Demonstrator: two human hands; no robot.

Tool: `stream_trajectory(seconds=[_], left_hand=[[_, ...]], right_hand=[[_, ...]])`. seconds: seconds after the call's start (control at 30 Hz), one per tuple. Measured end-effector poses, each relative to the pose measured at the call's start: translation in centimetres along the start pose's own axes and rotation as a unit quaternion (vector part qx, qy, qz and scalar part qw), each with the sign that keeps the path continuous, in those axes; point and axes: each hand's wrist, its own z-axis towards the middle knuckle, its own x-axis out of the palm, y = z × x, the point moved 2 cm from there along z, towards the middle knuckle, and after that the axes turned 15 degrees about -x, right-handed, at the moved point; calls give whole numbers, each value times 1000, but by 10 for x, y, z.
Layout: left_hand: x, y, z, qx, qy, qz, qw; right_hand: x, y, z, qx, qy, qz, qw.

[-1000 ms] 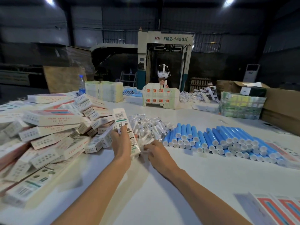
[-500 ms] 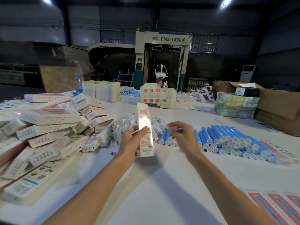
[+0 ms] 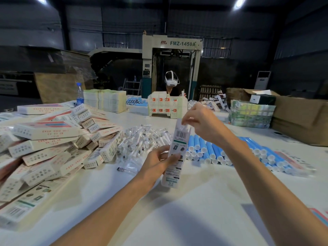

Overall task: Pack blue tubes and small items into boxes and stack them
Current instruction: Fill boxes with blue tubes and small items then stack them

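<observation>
Box [image 3: 178, 150] is upright above the table [image 3: 177, 219], near the middle of the scene, barcode face toward the camera. Left hand [image 3: 157, 163] grips its lower half, fingers wrapped round the near edge. Right hand [image 3: 201, 124] is at the top end, fingertips pinching the top flap; whether it also carries an item cannot be told.

Change: one second ago the box was low beside the small items, with the right hand down at the table. Half a second ago the right hand reached toward the blue tubes. It has now risen to the box mouth. Judgement: the step in hand is opening or loading the top end, and the box is not yet closed.

Small items [image 3: 145, 139], in clear bags, lie just beyond the left hand. Blue tubes [image 3: 221, 153] lie in rows to the right of the box. Packed boxes [image 3: 49, 139] are heaped loosely at the left, not stacked square.
</observation>
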Motion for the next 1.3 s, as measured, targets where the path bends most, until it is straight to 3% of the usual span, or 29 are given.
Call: stream_trajectory(seconds=[0.07, 0.2, 0.27, 0.43, 0.57, 0.67, 0.83, 1.03, 1.3], left_hand=[[1, -1, -2, -3, 2, -3, 1000], [3, 0, -4, -17, 5, 3, 1000], [4, 0, -4, -18, 6, 5, 1000], [3, -1, -5, -21, -12, 11, 1000], [1, -2, -3, -15, -22, -8, 1000], [0, -1, -2, -8, -15, -12, 1000], [0, 2, -3, 26, 6, 12, 1000], [-1, -5, -7, 67, 66, 85, 992], [-1, -7, -5, 109, 20, 127, 986]], right_hand=[[6, 4, 1, 10, -7, 27, 1000], [17, 7, -5, 50, -136, 189, 971], [22, 5, -8, 47, -162, 164, 972], [44, 4, -22, 12, -140, 114, 983], [61, -3, -42, 114, -238, 238, 935], [87, 0, -59, 132, -201, 333, 912], [108, 2, -73, 103, -238, 420, 870], [108, -3, -78, 91, -214, 447, 864], [105, -1, -76, 100, -196, 446, 868]])
